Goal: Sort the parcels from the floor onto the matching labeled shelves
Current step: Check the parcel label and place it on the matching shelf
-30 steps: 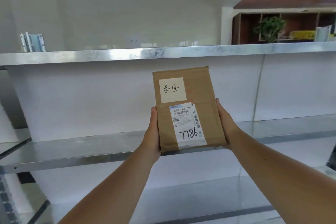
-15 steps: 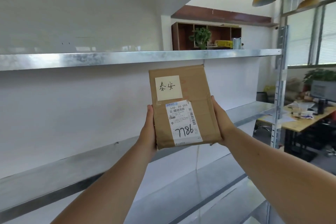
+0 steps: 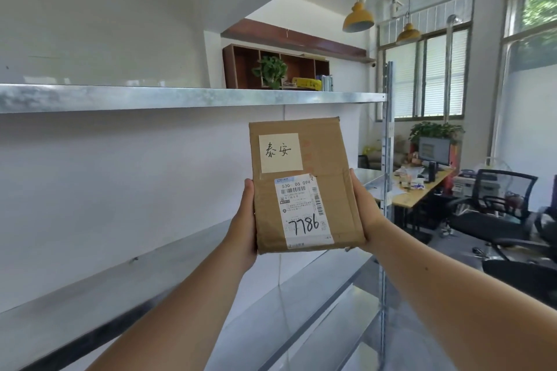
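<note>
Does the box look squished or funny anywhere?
A little. The parcel, held between the left hand and right hand, has a slightly crumpled top right corner, and its printed shipping label sits a bit crooked. Nothing looks torn open or spilled.

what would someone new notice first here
A brown cardboard parcel stands out first, held upright mid-frame between the left hand and right hand. It carries a handwritten cream note above a shipping label marked 7786. Metal shelves run behind it, and yellow pendant lamps hang at upper right.
</note>
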Tool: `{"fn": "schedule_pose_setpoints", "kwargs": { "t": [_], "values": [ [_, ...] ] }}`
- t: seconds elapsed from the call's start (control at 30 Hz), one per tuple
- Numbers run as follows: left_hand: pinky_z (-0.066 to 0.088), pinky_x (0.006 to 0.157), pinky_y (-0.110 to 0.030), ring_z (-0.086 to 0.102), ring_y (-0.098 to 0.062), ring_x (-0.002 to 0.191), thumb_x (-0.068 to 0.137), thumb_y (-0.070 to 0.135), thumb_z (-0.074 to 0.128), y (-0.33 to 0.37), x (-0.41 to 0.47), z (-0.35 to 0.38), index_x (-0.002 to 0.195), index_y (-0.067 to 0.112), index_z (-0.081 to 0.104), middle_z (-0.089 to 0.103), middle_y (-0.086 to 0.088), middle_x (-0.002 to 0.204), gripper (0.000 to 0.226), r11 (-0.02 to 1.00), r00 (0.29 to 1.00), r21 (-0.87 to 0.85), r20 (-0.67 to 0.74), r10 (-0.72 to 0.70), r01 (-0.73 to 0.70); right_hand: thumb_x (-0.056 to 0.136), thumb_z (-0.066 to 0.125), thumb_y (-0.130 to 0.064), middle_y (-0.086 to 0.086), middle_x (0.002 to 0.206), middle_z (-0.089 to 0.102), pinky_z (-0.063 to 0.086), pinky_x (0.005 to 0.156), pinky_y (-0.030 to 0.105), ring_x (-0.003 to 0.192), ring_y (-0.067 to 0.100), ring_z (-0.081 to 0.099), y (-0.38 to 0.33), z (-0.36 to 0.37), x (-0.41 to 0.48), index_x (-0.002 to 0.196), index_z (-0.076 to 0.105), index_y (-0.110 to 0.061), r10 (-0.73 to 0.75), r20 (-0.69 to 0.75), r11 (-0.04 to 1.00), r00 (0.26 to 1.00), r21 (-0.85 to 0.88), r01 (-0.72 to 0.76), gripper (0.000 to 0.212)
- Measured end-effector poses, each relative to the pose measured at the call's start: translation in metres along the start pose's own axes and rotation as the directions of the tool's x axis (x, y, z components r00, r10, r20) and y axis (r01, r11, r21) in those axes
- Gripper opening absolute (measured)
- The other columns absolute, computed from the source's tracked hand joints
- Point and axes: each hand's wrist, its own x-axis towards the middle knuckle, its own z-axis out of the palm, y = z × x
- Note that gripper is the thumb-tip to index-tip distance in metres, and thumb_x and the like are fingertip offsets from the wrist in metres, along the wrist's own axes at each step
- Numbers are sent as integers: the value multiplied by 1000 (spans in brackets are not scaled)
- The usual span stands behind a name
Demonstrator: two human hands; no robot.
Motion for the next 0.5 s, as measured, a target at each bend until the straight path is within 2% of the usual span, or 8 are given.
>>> {"fn": "schedule_pose_setpoints", "kwargs": {
  "t": [0.2,0.33,0.4,0.5],
  "values": [
    [53,110,-54,74,-28,120,95,85,20,-10,9,37,131,43,72,80,3,125,77,999,998,42,66,1,-4,102,37,-74,13,129,78,48,114,62,117,40,74,-15,-31,-17,127,77,-25,-46,-89,999,995,-17,45,68],
    [57,105,-53,75,-28,118,95,84,20,-13,25,67,131,43,71,80,3,126,75,998,994,63,112,-3,-4,100,41,-75,15,138,73,43,118,64,129,43,67,-27,-63,-17,138,72,-22,-73,-102,997,992,12,75,73],
    [58,104,-52,75,-28,118,95,85,21,-16,33,84,131,44,71,79,3,126,74,998,992,67,129,-5,-4,101,39,-74,14,134,75,53,109,59,120,40,73,-37,-79,-17,133,74,-22,-81,-133,996,988,21,85,70],
    [60,98,-49,76,-27,116,95,84,21,-22,48,113,129,43,72,80,3,124,73,998,990,64,143,-14,5,104,38,-69,12,119,82,67,80,46,95,33,82,-52,-102,-20,122,77,-20,-87,-149,995,985,36,93,66]
  ]
}}
